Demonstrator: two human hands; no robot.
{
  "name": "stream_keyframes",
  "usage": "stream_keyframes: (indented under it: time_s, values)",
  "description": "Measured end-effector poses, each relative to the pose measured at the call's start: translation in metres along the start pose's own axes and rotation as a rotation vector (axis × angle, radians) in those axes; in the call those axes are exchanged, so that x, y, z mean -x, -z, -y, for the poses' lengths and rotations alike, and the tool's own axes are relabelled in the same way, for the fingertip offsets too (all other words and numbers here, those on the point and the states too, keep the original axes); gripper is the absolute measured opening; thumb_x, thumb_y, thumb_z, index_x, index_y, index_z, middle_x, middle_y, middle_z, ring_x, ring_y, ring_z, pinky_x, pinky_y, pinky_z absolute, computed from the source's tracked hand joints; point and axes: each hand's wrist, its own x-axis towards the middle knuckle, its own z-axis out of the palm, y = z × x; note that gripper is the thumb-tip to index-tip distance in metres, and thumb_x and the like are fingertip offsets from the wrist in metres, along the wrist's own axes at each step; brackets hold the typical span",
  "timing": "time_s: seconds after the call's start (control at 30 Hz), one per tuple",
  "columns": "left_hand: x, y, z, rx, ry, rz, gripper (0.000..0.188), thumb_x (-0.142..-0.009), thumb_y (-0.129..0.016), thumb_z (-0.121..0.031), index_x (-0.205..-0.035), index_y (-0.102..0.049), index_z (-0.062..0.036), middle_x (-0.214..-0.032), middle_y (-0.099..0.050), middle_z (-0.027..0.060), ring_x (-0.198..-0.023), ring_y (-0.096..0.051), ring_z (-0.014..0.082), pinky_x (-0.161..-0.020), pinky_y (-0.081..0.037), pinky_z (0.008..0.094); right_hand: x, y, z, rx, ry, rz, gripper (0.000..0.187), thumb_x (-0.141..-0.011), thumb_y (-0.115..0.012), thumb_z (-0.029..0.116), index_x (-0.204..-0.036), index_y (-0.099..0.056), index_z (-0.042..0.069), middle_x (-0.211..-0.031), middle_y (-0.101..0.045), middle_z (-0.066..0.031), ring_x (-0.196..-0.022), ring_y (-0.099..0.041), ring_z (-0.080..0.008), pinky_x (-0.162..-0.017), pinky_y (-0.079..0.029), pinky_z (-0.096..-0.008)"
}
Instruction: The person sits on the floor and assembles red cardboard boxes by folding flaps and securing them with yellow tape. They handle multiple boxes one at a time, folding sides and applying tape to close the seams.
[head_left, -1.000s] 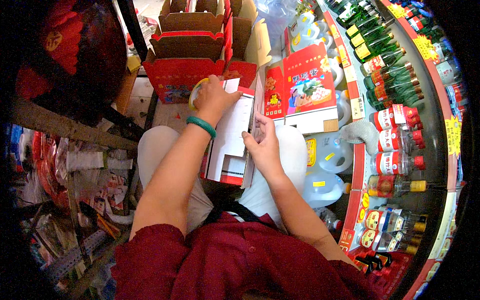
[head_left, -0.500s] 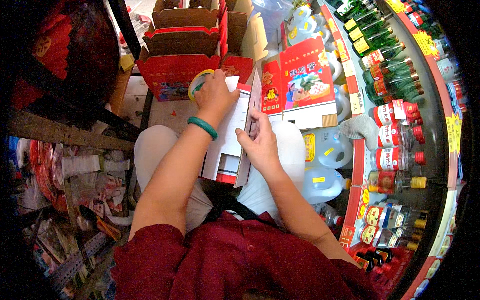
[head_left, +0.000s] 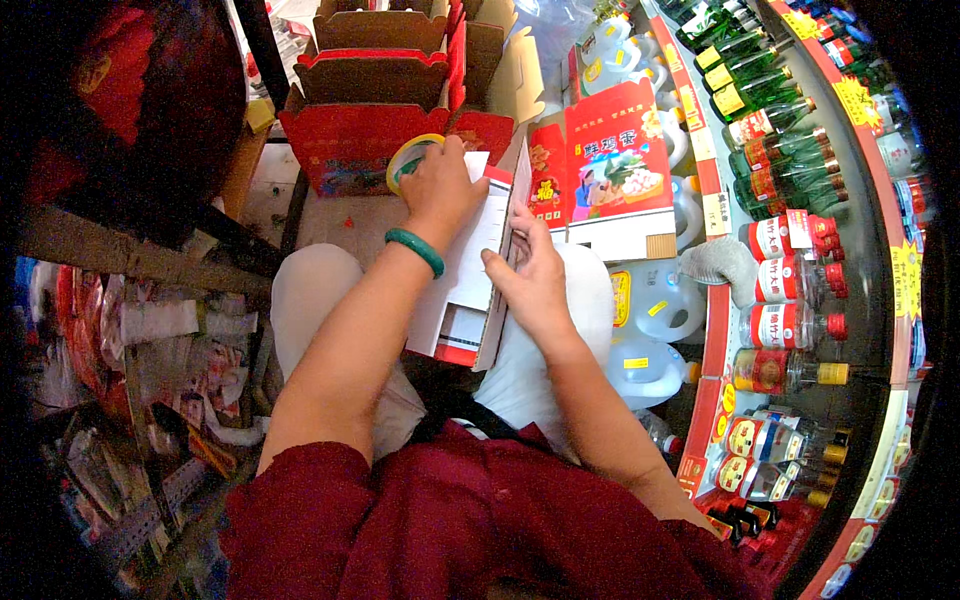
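A flat, unfolded carton (head_left: 470, 290), white inside with red edges, lies across my knees. My left hand (head_left: 438, 185), with a green bangle on the wrist, grips a roll of yellowish tape (head_left: 408, 160) and presses it onto the carton's far end. My right hand (head_left: 530, 275) holds the carton's right flap along its edge, fingers curled over it.
Several open red cartons (head_left: 375, 90) are stacked ahead. A printed red box (head_left: 610, 165) stands to the right, with clear plastic jugs (head_left: 650, 300) beside it. Shelves of bottles (head_left: 790, 240) curve along the right. Packaged goods (head_left: 150, 340) crowd the left rack.
My left hand with the tape roll has slid a little further along the carton, away from me. The right hand keeps its hold on the flap.
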Motion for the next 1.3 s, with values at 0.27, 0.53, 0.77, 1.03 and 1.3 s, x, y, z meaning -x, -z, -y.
stream_keyframes:
  time_s: [0.27, 0.53, 0.77, 1.03, 1.3]
  values:
    - [0.004, -0.003, -0.007, -0.063, -0.04, -0.015, 0.044, -0.069, -0.071, -0.031, -0.102, -0.05, -0.0113, -0.101, -0.058, 0.0131, -0.092, -0.06, 0.0323, -0.073, -0.045, 0.0494, 0.006, -0.006, 0.016, 0.26, 0.1, -0.034, 0.056, -0.069, -0.064, 0.014, -0.117, -0.044, -0.007, -0.123, -0.047, -0.0247, -0.119, -0.042, -0.0365, -0.103, -0.031, -0.0398]
    - [0.002, 0.002, 0.002, 0.006, -0.021, -0.06, 0.042, -0.069, -0.072, -0.031, -0.099, -0.05, -0.0104, -0.098, -0.058, 0.0138, -0.089, -0.06, 0.0338, -0.072, -0.045, 0.0502, 0.015, -0.018, 0.006, 0.198, 0.174, 0.023, 0.052, -0.082, -0.06, 0.019, -0.125, -0.04, -0.003, -0.14, -0.029, -0.0257, -0.13, -0.03, -0.0369, -0.106, -0.023, -0.0412]
    - [0.003, 0.002, 0.004, -0.005, -0.055, -0.079, 0.041, -0.07, -0.071, -0.03, -0.099, -0.05, -0.0099, -0.096, -0.059, 0.0151, -0.087, -0.06, 0.0353, -0.071, -0.046, 0.0487, 0.02, -0.014, -0.016, -0.076, 0.03, 0.104, 0.054, -0.085, -0.055, 0.013, -0.133, -0.035, 0.001, -0.14, -0.028, -0.0255, -0.131, -0.027, -0.0359, -0.107, -0.022, -0.038]
    - [-0.006, -0.002, 0.021, 0.181, 0.039, -0.091, 0.04, -0.073, -0.069, -0.036, -0.097, -0.053, -0.0072, -0.095, -0.061, 0.0194, -0.089, -0.06, 0.0374, -0.073, -0.047, 0.0462, 0.018, -0.013, -0.011, 0.157, 0.087, 0.152, 0.059, -0.081, -0.061, 0.015, -0.132, -0.037, 0.0, -0.139, -0.027, -0.0278, -0.129, -0.029, -0.0383, -0.106, -0.024, -0.0381]
    - [0.011, 0.019, 0.044, 0.224, 0.197, -0.003, 0.055, -0.073, -0.064, -0.05, -0.096, -0.055, -0.0012, -0.096, -0.061, 0.0225, -0.091, -0.06, 0.0364, -0.078, -0.046, 0.0436, -0.001, -0.001, -0.018, 0.332, 0.13, 0.194, 0.068, -0.071, -0.072, 0.026, -0.128, -0.046, 0.0, -0.141, -0.019, -0.0313, -0.131, -0.022, -0.0433, -0.107, -0.023, -0.0421]
